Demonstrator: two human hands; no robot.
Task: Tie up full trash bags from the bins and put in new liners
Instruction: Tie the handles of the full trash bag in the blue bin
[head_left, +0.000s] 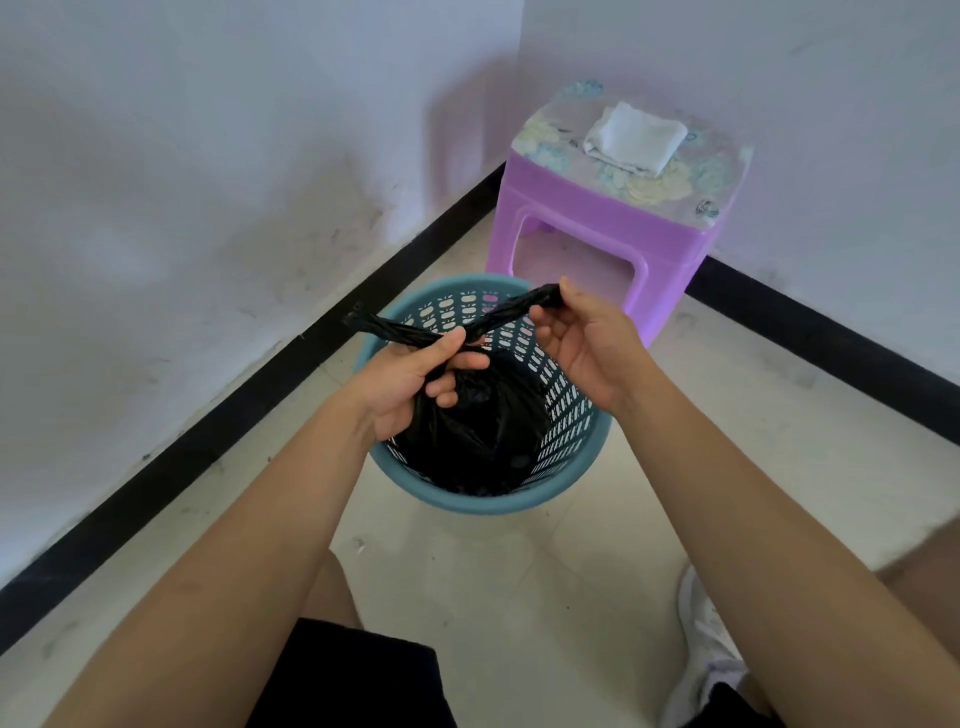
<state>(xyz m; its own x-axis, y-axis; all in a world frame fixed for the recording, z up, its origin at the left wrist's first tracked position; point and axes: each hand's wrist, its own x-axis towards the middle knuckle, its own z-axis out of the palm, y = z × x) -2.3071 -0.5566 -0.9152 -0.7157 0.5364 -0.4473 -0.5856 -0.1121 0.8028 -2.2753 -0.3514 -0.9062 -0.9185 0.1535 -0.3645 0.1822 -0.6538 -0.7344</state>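
Left hand (410, 382) curled round bag neck, thumb clamping left tail (384, 330). Right hand (587, 353) pinches tip of right tail (511, 312). Twisted tails meet at my left thumb, each running up and outward (a V). Trash bag (467, 431) sits inside teal bin (483, 501), directly below both hands. My guess: right tail crosses over left next.
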